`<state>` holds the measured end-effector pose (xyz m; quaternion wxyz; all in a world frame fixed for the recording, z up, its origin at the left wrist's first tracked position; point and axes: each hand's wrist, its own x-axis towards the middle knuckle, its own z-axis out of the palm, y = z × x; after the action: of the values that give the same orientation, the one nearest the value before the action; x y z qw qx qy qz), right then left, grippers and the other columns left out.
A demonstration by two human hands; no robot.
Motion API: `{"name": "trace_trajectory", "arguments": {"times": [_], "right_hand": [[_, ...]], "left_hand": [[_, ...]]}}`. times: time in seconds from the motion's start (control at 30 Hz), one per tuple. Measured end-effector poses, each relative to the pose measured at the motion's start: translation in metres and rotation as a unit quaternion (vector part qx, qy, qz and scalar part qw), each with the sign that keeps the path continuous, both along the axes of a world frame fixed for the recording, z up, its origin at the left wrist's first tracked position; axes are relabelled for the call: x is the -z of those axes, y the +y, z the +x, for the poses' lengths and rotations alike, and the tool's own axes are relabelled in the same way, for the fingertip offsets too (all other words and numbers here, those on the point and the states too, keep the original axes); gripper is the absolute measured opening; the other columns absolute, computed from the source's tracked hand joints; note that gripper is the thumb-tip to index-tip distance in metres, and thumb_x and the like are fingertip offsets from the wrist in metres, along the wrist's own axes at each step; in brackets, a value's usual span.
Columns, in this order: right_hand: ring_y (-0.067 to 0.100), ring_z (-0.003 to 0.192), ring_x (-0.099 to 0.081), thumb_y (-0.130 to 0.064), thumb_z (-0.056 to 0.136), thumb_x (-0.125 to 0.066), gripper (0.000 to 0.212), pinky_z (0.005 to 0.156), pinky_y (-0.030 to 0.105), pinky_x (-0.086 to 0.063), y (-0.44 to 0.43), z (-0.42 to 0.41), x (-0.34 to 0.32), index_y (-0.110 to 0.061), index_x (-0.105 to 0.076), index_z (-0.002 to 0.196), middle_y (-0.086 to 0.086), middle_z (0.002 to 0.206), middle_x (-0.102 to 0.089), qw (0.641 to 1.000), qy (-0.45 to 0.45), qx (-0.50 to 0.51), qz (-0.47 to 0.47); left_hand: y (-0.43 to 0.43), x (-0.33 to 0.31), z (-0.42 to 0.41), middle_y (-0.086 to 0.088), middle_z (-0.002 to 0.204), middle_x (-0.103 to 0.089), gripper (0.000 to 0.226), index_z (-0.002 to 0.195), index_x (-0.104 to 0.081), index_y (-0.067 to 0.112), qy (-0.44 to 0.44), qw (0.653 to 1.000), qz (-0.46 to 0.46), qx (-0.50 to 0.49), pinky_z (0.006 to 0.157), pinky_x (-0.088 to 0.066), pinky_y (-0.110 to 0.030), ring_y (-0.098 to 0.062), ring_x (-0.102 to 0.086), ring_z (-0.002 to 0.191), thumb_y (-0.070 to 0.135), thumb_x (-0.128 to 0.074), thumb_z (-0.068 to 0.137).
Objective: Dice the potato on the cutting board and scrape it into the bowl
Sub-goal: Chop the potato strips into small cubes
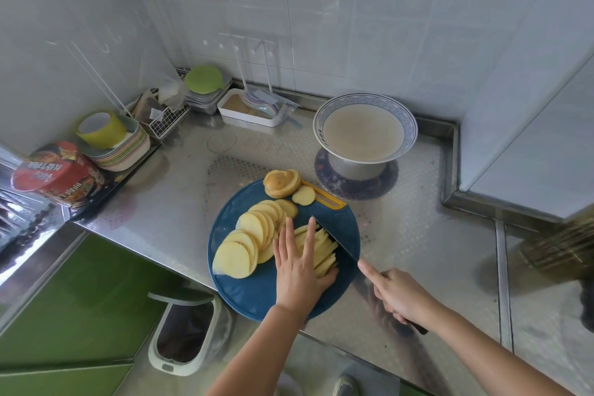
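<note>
Desk point(180, 202): steel, set in a tiled corner.
Cutting board point(244, 292): round, blue, yellow handle at far side. Sits at desk front; near edge juts past it.
Bowl point(408, 119): patterned rim, cloudy liquid inside. Stands on dark round mat point(389, 177), behind-right of board, not touching it.
L hand point(297, 270): flat, fingers straight, pressing down on potato strips point(324, 254) at board's R-centre.
R hand point(398, 296): curled round knife handle, index finger stretched along the spine.
Potato slices point(244, 244): overlapping fan on board's L half, just beside L hand. No potato in bowl.
Knife point(337, 241): dark blade, edge down at R side of strips, tip pointing away.
End pieces point(281, 183): skin on, at far edge of board by yellow handle.
</note>
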<state>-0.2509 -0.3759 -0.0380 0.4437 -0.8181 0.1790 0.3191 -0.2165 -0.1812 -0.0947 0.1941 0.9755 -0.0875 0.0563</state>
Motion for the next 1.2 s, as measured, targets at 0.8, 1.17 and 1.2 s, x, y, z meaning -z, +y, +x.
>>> {"name": "trace_trajectory", "arguments": {"times": [0.8,1.17,1.2], "right_hand": [[0.015,0.037,-0.031,-0.079,0.084,-0.039,0.070,0.041,0.024,-0.029,-0.009,0.035,-0.004,-0.018,-0.035,0.053,0.002,0.046,-0.035,0.991,0.080,0.029,0.099],[0.016,0.034,-0.034,-0.079,0.087,-0.034,0.070,0.042,0.023,-0.034,-0.002,0.030,-0.005,-0.015,-0.036,0.057,0.003,0.044,-0.038,0.998,0.057,-0.035,0.021],[0.016,0.034,-0.035,-0.078,0.087,-0.034,0.070,0.042,0.023,-0.034,0.000,0.028,-0.004,-0.015,-0.037,0.057,0.003,0.044,-0.039,0.998,0.054,-0.035,0.020]], "left_hand": [[0.006,0.006,-0.002,-0.011,0.132,-0.043,0.056,0.114,-0.046,0.013,-0.079,0.995,-0.051,0.034,0.113,-0.023,-0.046,-0.030,-0.038,0.125,0.051,-0.058,0.074],[0.003,-0.001,-0.002,-0.020,0.144,-0.034,0.100,0.140,-0.032,0.005,-0.022,0.999,-0.033,0.004,0.111,-0.024,-0.050,-0.032,-0.023,0.134,0.063,-0.061,0.064],[0.003,-0.001,-0.001,-0.021,0.146,-0.032,0.102,0.142,-0.030,0.006,-0.015,0.999,-0.028,0.001,0.112,-0.020,-0.049,-0.032,-0.021,0.136,0.063,-0.064,0.064]]}}
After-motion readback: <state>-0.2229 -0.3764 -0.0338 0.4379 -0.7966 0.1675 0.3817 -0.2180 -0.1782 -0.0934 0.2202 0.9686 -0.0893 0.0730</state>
